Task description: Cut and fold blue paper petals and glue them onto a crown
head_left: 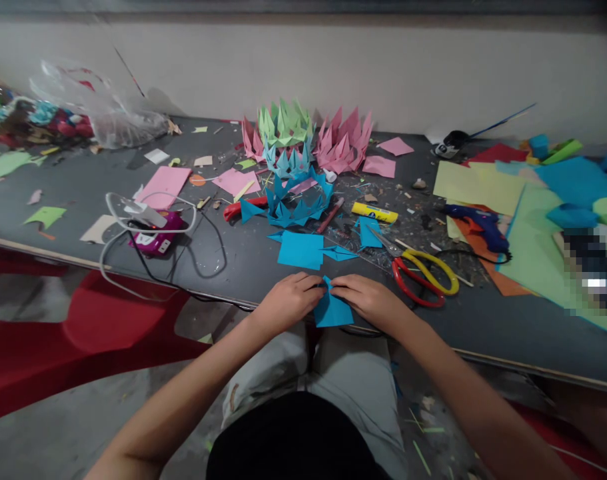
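Note:
At the table's front edge, my left hand (294, 298) and my right hand (367, 298) pinch the upper part of a blue paper piece (334, 312) from either side. Its top is folded towards a point, while the lower part hangs flat. Just beyond my hands lies a flat blue paper square (301, 249), with a folded blue paper piece (339, 253) beside it. Farther back stands a blue paper crown (299, 212) made of pointed pieces. Scissors (426, 277) with red and yellow handles rest right of my right hand, near a yellow glue stick (374, 213).
Green (284, 125), pink (344, 143) and light blue paper crowns (288, 160) stand near the wall. A purple power strip (157, 235) with cables lies left, a blue glue gun (478, 223) right. Paper sheets (533, 247) cover the right end. A red chair (118, 320) is left below.

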A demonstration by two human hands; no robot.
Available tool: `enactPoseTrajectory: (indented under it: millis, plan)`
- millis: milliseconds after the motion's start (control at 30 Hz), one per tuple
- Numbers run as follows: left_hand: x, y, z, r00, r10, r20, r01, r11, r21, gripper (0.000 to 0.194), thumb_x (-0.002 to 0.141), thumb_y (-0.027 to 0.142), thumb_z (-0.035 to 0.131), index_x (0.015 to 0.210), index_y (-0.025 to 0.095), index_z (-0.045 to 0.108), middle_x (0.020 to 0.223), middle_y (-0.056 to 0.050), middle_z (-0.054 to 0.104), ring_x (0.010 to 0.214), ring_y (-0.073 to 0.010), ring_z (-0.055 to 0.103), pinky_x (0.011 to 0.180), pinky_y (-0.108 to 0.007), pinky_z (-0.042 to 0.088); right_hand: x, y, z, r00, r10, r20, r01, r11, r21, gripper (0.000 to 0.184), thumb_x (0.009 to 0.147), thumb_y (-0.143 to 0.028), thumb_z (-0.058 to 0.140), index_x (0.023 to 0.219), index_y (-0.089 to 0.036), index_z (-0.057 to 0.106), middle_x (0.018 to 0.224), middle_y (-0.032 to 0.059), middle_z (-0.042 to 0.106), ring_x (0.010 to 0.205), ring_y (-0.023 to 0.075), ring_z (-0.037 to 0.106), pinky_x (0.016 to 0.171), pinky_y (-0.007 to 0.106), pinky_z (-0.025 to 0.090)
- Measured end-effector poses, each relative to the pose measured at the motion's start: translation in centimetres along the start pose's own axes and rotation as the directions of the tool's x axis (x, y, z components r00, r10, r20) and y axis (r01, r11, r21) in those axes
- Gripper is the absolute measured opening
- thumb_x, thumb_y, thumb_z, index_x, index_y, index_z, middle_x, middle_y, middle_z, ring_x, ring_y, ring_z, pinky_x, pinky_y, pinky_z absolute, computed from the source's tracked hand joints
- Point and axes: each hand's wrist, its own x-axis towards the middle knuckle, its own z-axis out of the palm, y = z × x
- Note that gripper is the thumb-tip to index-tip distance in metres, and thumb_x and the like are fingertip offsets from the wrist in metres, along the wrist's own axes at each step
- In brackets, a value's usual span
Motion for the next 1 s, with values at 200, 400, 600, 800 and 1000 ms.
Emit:
enactPoseTrajectory:
  millis: [200,400,600,800,1000]
  plan:
    - [0.2,0.1,-0.2,1.0,0.007,-0.021,-0.007,1.0,0.006,0.016,0.088,0.02,0.046,0.09,0.015,0.061,0.111,-0.006,0.063,0.1,-0.0185,0.057,0.079,-0.031,0.047,0.1,0.0,-0.1,0.999,-0.026,-0.023,0.025,0.999,-0.047,0.027,0.089,-0.014,0.04,0.099,-0.017,0.065,0.101,0.0086,0.066,0.093,0.019,0.061,0.08,0.033,0.053]
    - [0.7,0.5,-0.7,0.999,-0.017,0.052,0.014,0.999,0.051,0.015,0.088,0.023,0.047,0.091,0.015,0.059,0.106,-0.005,0.065,0.101,-0.0194,0.057,0.073,-0.031,0.045,0.6,-1.0,-0.5,0.999,-0.024,-0.044,0.02,0.996,-0.09,0.025,0.088,-0.014,0.042,0.094,-0.015,0.066,0.096,0.0103,0.067,0.089,0.0207,0.061,0.075,0.034,0.051]
    - [0.6,0.9,-0.6,0.997,-0.05,0.051,0.049,0.999,0.022,0.027,0.085,0.027,0.05,0.108,0.014,0.056,0.113,-0.006,0.063,0.103,-0.0202,0.056,0.08,-0.033,0.044,0.4,-2.9,-0.5,0.99,0.128,-0.06,-0.136,0.977,-0.165,0.021,0.087,-0.018,0.045,0.093,-0.015,0.066,0.1,0.01,0.067,0.089,0.0222,0.059,0.076,0.036,0.046]
    - [0.4,1.0,-0.5,0.997,-0.066,0.044,0.066,0.998,0.006,0.031,0.082,0.029,0.053,0.109,0.016,0.058,0.118,-0.004,0.061,0.106,-0.0206,0.055,0.081,-0.033,0.044,0.3,-4.0,0.0,0.968,0.215,-0.13,-0.234,0.959,-0.157,0.018,0.086,-0.019,0.048,0.094,-0.014,0.064,0.102,0.0082,0.067,0.093,0.0219,0.057,0.081,0.037,0.04]
    - [0.4,1.0,-0.6,0.997,-0.07,0.037,0.07,0.998,-0.005,0.029,0.082,0.03,0.052,0.106,0.016,0.06,0.119,-0.004,0.061,0.105,-0.0205,0.055,0.081,-0.034,0.043,0.2,-4.0,0.1,0.955,0.244,-0.165,-0.268,0.953,-0.141,0.02,0.086,-0.02,0.046,0.095,-0.013,0.063,0.1,0.0079,0.068,0.092,0.0196,0.057,0.081,0.034,0.038]
